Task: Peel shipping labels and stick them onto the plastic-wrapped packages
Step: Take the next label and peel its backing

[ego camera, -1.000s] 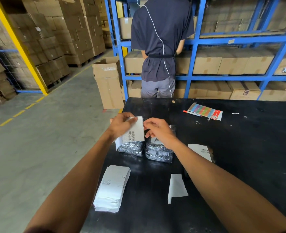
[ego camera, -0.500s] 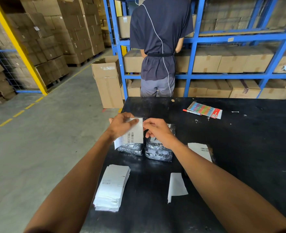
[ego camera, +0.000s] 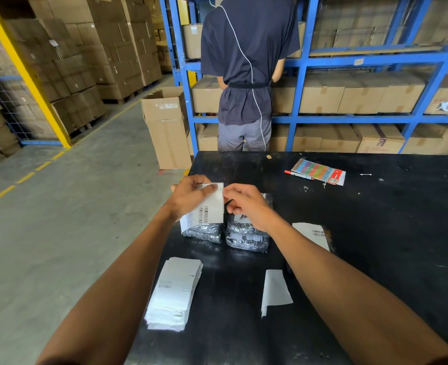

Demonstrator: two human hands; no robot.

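- The left hand (ego camera: pixel 191 197) holds a shipping label (ego camera: pixel 208 206) up over the far part of the black bench (ego camera: pixel 375 233), thumb across its face, barcode showing at the lower end.
- The right hand (ego camera: pixel 246 204) has its fingers curled at the label's upper right corner — picking at the edge to start the peel, I'd judge, though whether it has a firm pinch I cannot tell.
- The label's long axis runs away from the person, tilted a little.
- 2 plastic-wrapped packages lie side by side directly beneath: the left package (ego camera: pixel 204 231) just under the label, the right package (ego camera: pixel 246 235) under the right wrist.
- So the stick-down is a short drop — the left hand is nearer the left package.
- The label stack (ego camera: pixel 174 293) waits close to the person, with a loose backing sheet (ego camera: pixel 274 289) beside it.
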